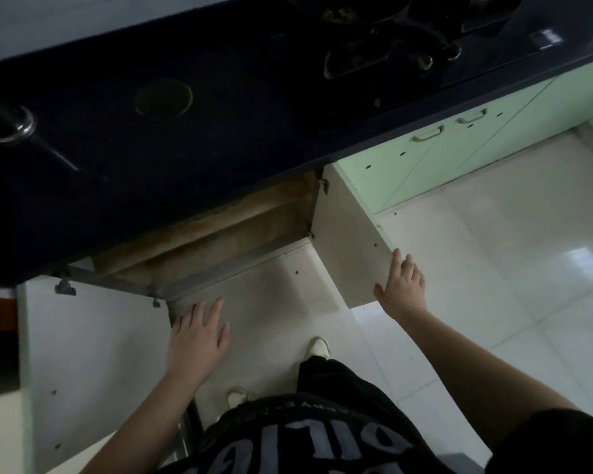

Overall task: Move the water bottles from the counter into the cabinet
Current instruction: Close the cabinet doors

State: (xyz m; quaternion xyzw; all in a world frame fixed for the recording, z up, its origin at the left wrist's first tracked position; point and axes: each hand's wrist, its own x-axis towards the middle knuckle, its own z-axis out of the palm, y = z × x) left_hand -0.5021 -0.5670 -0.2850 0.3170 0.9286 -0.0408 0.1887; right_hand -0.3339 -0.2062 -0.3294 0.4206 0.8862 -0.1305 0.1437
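Head view: a person stands at a dark surface [185,138] with both doors of the cabinet [240,230] below swung wide. The left hand [196,333], fingers spread and empty, rests at the left door [93,354]; the right hand [403,289], grip likewise spread, touches the right door [350,234]. No water bottles can be made out on the surface or inside the cabinet.

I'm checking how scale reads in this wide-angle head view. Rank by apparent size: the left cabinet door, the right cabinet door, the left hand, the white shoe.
1. left cabinet door, though it sits nearer the camera
2. right cabinet door
3. left hand
4. white shoe, partly hidden by the trouser leg
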